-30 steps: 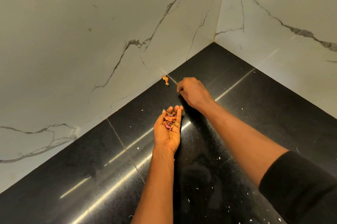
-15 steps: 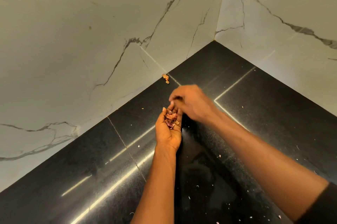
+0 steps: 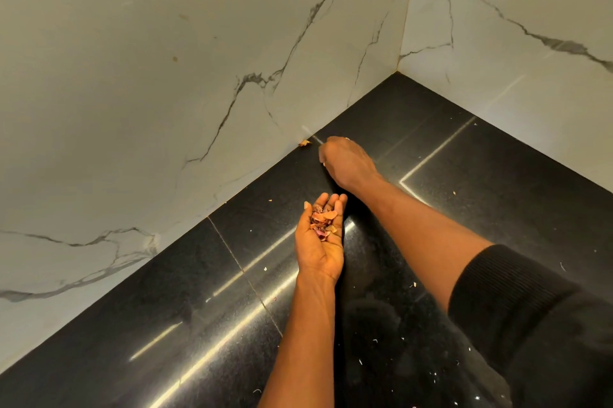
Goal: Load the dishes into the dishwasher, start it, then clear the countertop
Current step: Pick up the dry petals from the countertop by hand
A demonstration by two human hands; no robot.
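The black stone countertop (image 3: 497, 182) runs into a corner of marble walls. My left hand (image 3: 320, 238) lies palm up over it, fingers fairly straight, carrying a small heap of pink and orange peel scraps (image 3: 323, 221). My right hand (image 3: 348, 163) reaches further back, seen from behind with its fingers curled under; the fingertips are hidden and nothing shows in them. One orange peel scrap (image 3: 304, 143) lies at the foot of the left wall, just left of the right hand and apart from it.
Tiny pale crumbs (image 3: 431, 374) are scattered over the near part of the counter and by the right sleeve (image 3: 530, 308). The marble walls (image 3: 166, 92) close the counter off at the left and the back right. No dishes or dishwasher are in view.
My right hand came back to the left palm half a second ago, then went out again toward the scrap by the wall. The left hand has stayed in place.
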